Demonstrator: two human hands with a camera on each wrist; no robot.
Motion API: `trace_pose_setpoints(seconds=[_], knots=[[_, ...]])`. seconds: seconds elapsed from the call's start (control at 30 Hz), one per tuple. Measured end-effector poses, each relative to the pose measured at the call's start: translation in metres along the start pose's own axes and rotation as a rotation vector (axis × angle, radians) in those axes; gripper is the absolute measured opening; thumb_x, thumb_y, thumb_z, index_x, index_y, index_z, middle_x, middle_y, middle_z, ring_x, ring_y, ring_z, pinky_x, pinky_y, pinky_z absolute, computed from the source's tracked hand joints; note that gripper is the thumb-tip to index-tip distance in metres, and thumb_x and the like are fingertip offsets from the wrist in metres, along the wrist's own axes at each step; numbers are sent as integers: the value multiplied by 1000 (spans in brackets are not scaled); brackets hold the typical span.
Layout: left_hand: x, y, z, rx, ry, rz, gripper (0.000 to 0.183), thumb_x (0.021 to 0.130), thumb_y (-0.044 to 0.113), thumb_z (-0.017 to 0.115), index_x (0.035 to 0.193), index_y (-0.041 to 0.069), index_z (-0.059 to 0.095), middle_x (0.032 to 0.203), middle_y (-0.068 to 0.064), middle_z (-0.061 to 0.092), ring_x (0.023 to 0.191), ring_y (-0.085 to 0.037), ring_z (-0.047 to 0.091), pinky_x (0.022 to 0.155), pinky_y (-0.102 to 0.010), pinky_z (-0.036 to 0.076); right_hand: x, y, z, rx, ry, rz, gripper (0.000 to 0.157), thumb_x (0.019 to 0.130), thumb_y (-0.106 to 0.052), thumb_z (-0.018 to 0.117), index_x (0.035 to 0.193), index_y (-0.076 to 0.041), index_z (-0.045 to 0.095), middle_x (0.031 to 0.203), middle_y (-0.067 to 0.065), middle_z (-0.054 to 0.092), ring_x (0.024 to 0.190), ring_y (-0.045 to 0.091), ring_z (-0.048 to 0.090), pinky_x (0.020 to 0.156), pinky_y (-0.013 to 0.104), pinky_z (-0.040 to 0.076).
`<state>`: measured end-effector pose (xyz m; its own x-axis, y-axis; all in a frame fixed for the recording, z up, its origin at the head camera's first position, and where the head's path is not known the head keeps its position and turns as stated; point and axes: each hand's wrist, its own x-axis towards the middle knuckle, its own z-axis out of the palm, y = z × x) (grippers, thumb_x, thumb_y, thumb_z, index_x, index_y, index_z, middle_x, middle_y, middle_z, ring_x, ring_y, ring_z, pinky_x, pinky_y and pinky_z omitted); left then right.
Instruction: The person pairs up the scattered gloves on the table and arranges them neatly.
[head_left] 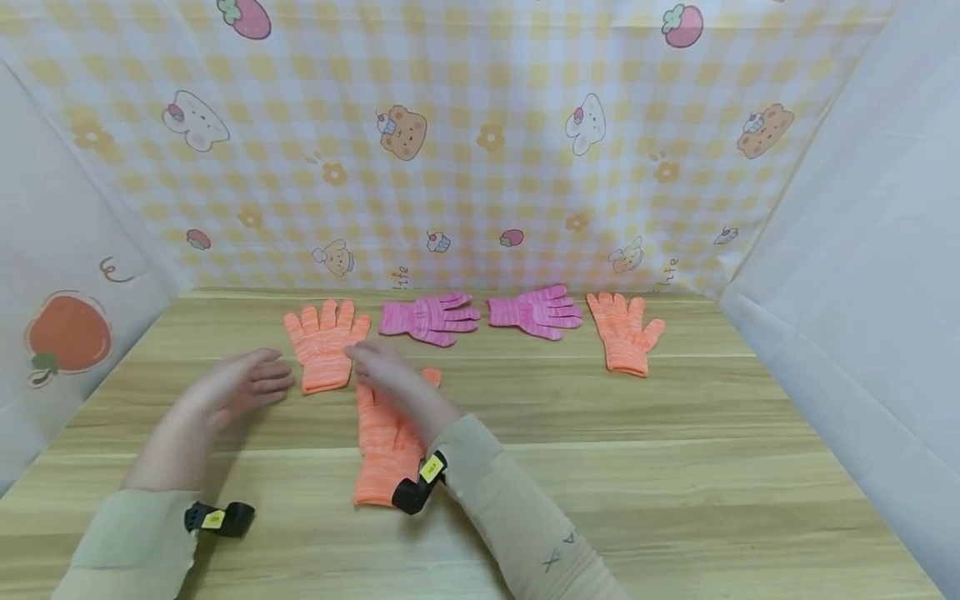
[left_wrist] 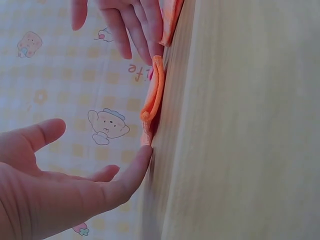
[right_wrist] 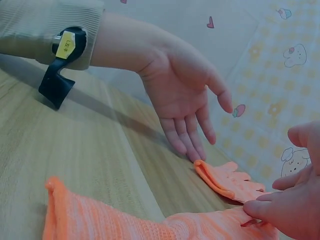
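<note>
Gloves (head_left: 327,367), 5 total, lie on the wood-grain table (head_left: 675,467), L to R as follows. Far L is the white side cloth (head_left: 45,225) w/ an orange fruit print. Next my L sleeve (head_left: 131,533), w/ the L wrist cam (head_left: 225,518) strapped on, then my L hand (head_left: 243,387): relaxed, palm turned inward, holding nothing, fingertips right by the cuff (left_wrist: 156,90) of the L orange glove; can't tell if they touch. That glove sits flat btwn my hands, fingers pointing away; its cuff gapes a bit, w/ shadow inside. My R hand (head_left: 386,368) is loose too, fingers extended, gripping nothing, tips at that glove's R edge; contact unclear. Under my R hand & forearm is the near orange glove (head_left: 378,442), cuff toward me, partly hidden by the R wrist cam (head_left: 414,490) on my R sleeve (head_left: 525,517). Behind, nr the checked backdrop (head_left: 480,192), come the L pink glove (head_left: 429,318), then the R pink glove (head_left: 534,312), both fingers-to-R, just apart. Last, the far-R orange glove (head_left: 621,329), cuff toward me, thumb out R, well away from both hands; then the plain white R cloth (head_left: 870,275).
</note>
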<state>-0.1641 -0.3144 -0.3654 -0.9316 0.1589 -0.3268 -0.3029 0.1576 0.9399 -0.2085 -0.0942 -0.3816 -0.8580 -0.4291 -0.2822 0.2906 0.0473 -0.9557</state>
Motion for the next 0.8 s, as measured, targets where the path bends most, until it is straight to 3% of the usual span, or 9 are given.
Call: trace_pose_setpoints(seconds=[0.13, 0.27, 0.6, 0.8], knots=[[2, 0, 0, -61, -33, -18, 69, 106, 32, 25, 145, -12, -10, 147, -40, 8, 131, -39, 36, 101, -42, 40, -1, 0, 3, 7, -31, 10, 61, 98, -31, 56, 146, 0, 35, 144, 14, 42, 128, 28, 45, 102, 35, 39], [3, 0, 1, -103, -48, -30, 69, 106, 31, 27, 145, -12, -11, 149, -38, 9, 118, -23, 51, 102, -41, 40, 0, 1, 4, 44, -51, 15, 63, 98, -29, 56, 147, 1, 31, 147, 15, 38, 130, 29, 43, 103, 36, 38], [5, -3, 1, -199, -64, -28, 68, 106, 29, 27, 145, -11, -12, 150, -36, 2, 107, -11, 54, 99, -37, 43, 1, 1, 3, 138, -66, 25, 62, 99, -27, 55, 147, 3, 30, 141, 21, 43, 128, 32, 44, 103, 38, 39], [6, -3, 2, -258, -59, -13, 66, 106, 28, 30, 146, -13, -4, 150, -36, 1, 97, -6, 58, 94, -35, 47, 1, 0, 2, 166, -68, 29, 62, 98, -26, 56, 146, 5, 30, 140, 22, 43, 128, 33, 44, 104, 39, 38]])
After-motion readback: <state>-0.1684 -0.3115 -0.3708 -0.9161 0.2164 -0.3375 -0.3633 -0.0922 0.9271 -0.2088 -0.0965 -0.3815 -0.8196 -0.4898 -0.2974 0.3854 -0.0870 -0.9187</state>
